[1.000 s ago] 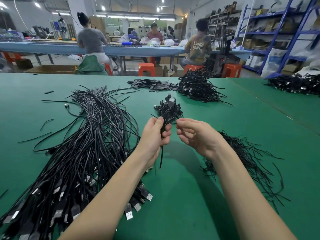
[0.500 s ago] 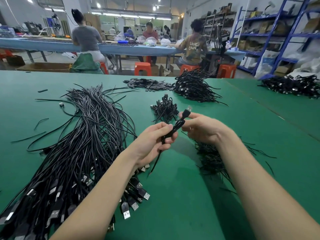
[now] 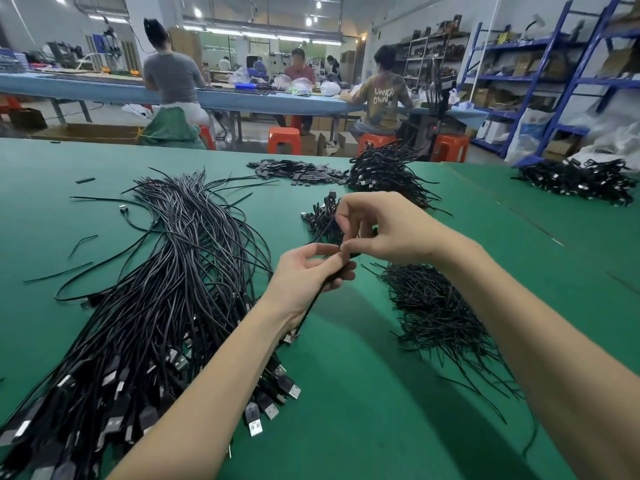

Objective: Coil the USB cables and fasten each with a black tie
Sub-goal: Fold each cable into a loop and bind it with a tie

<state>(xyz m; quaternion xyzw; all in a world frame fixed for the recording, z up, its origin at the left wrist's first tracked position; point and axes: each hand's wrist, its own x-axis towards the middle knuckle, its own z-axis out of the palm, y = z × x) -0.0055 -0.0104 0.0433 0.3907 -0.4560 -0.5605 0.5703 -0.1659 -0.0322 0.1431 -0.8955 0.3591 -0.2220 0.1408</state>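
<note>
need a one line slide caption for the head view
Both hands, left hand and right hand, hold one black cable above the green table, between loose cables and ties.

Two bare forearms, no sleeves, slim fingers

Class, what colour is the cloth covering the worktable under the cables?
Green, a plain dark green with no pattern. The worktable cloth shows best in the head view, the only view.

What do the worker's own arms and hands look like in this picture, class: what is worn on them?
Nothing is worn. The left hand and right hand are bare, with no gloves, rings or watch in sight. Both forearms are uncovered as far as the picture's edge: no sleeves, bands or markings show.
</note>
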